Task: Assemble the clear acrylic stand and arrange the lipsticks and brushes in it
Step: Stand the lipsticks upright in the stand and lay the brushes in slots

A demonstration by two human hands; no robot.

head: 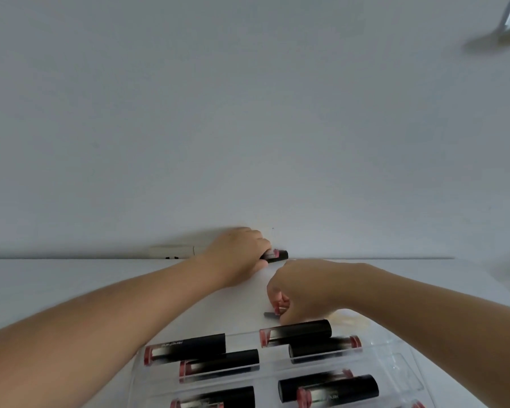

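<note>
The fingers of the left hand (238, 256) curl round one lipstick (276, 255) at the far edge of the white tabletop (71, 278), close to the wall. The lipstick lies on its side. Its black end sticks out past the fingers, and a bit of pink shows by the knuckles.

The right hand (302, 290) is nearer, toward the middle of the tabletop. Its fingers (279, 305) are bent down and bunched together. They seem to pinch something small and pinkish, but it is blurry and mostly hidden, so what it is cannot be told. A small dark piece (270, 314) lies on the tabletop just beside those fingertips.

Both arms are bare and reach out from the near edge.

Just in front of the right hand, at the near edge of the tabletop, sits the clear acrylic stand (401, 375). It has long see-through rows. Lipsticks lie on their sides in the rows. One lipstick with white letters (186, 347) is in the far left part. Another black lipstick (296, 332) is in the far right part, just beside the right hand. More black lipsticks with pink ends fill the rows closer to the near edge. Some of them are blurry.

Behind the tabletop is a plain pale wall (248, 113). A white power strip (171, 252) sits at the far edge, just left of the left hand.
</note>
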